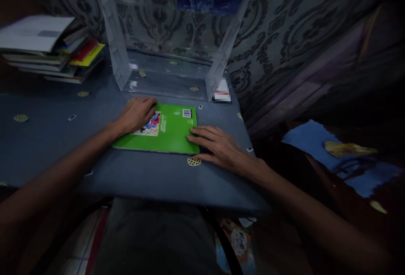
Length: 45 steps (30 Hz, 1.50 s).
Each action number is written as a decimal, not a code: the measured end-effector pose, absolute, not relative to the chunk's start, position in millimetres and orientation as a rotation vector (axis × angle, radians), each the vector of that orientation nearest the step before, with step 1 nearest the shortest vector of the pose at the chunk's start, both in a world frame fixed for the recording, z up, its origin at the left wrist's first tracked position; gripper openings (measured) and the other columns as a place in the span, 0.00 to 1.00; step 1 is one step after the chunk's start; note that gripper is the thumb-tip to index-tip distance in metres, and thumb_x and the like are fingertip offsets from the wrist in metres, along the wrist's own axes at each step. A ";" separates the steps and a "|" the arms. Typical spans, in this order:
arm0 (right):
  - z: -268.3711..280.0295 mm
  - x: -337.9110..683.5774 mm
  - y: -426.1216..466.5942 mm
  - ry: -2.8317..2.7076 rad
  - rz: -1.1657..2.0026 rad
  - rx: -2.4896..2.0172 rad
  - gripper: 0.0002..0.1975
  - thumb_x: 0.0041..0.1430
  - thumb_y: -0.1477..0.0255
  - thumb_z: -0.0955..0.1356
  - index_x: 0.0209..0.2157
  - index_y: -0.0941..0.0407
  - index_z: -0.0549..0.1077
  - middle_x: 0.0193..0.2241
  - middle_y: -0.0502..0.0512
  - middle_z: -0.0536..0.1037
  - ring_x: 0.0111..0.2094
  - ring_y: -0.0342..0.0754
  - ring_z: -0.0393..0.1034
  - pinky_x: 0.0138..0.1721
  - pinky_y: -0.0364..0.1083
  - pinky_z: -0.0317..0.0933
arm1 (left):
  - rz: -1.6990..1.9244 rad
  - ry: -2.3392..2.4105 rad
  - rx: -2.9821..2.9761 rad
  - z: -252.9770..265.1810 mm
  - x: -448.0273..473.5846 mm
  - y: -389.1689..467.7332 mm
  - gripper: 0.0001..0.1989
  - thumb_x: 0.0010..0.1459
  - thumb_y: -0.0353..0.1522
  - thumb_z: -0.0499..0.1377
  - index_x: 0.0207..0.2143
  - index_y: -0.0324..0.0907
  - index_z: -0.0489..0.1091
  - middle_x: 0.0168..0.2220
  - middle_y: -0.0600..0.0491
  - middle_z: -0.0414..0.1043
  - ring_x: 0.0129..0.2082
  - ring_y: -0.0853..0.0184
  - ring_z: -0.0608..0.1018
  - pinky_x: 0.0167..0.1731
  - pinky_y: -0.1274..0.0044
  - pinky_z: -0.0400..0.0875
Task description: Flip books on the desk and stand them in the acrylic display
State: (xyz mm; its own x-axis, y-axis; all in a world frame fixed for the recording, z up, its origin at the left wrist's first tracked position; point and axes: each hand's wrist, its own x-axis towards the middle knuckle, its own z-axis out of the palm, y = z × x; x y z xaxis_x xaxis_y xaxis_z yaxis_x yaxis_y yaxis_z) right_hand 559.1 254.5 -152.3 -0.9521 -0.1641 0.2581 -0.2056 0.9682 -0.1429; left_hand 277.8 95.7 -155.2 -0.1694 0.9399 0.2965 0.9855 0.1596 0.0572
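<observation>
A thin green book (175,129) lies flat on the dark blue tablecloth, its barcode at the upper right and a colourful picture at the left. My left hand (137,112) rests over its left end, palm down with fingers stretched out, covering part of the picture. At the right edge is my right hand (218,144), fingertips touching the cover and thumb on the cloth near the lower corner. Its fingers are spread. Just behind the book stands a clear plastic rack (167,85) with an open front.
A stack of books (53,55) sits at the table's left. A small white blurred item (222,91) stands beside the rack's right foot. Patterned wallpaper (268,26) rises behind. Past the table's right edge, a blue cloth (310,140) lies lower down.
</observation>
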 end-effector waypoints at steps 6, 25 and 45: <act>-153.3 559.1 257.7 -2.845 0.239 0.338 0.23 0.70 0.59 0.67 0.58 0.59 0.73 0.57 0.66 0.77 0.60 0.60 0.70 0.56 0.60 0.70 | -0.365 -2.233 -1.906 -157.3 274.9 94.8 0.15 0.70 0.34 0.46 0.47 0.40 0.71 0.42 0.44 0.75 0.44 0.54 0.76 0.46 0.63 0.71; -152.5 556.2 271.4 -2.871 0.263 0.453 0.20 0.70 0.59 0.66 0.56 0.56 0.75 0.58 0.65 0.76 0.58 0.61 0.71 0.54 0.61 0.70 | -0.397 -2.143 -2.180 -155.2 358.5 86.4 0.20 0.71 0.30 0.44 0.59 0.38 0.67 0.60 0.38 0.68 0.60 0.51 0.71 0.61 0.55 0.62; -139.0 544.6 270.5 -2.687 0.709 0.559 0.13 0.72 0.67 0.66 0.44 0.58 0.81 0.38 0.58 0.84 0.40 0.50 0.75 0.41 0.50 0.72 | -0.487 -2.119 -2.201 -162.4 354.5 84.5 0.21 0.71 0.31 0.46 0.61 0.39 0.66 0.63 0.37 0.66 0.65 0.50 0.67 0.63 0.54 0.58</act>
